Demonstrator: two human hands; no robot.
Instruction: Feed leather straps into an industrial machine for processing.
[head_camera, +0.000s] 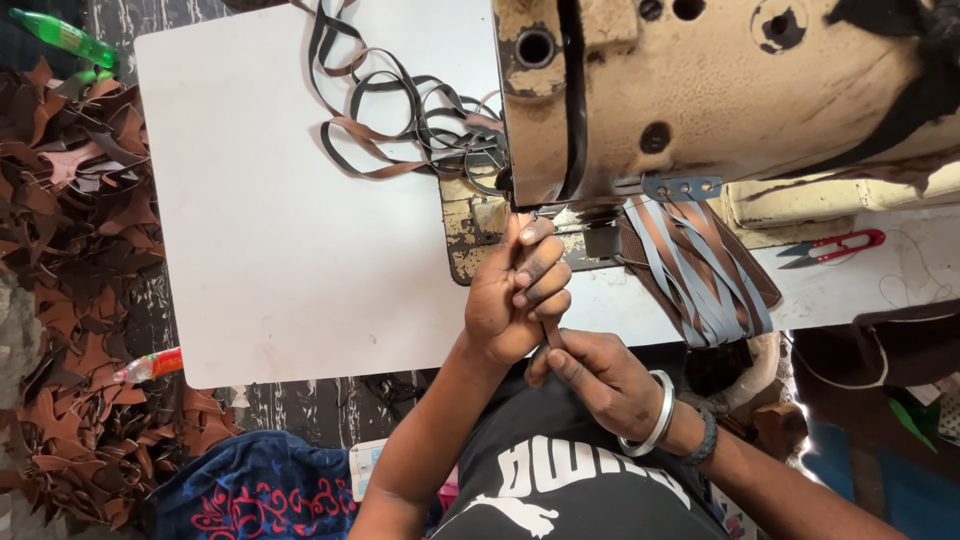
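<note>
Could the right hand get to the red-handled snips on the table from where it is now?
Probably yes. The red-handled snips lie in the open on the white table, on the right hand's side. Only the hanging bundle of grey and brown strips lies between. The hand would first have to drop the strip it holds.

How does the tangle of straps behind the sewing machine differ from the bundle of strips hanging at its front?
The tangle of straps lies in loose curls on the white table; the bundle of strips hangs straight, side by side. The tangle looks dark brown and black; the bundle shows grey faces among brown. Both are narrow leather-like bands beside the sewing machine.
</note>
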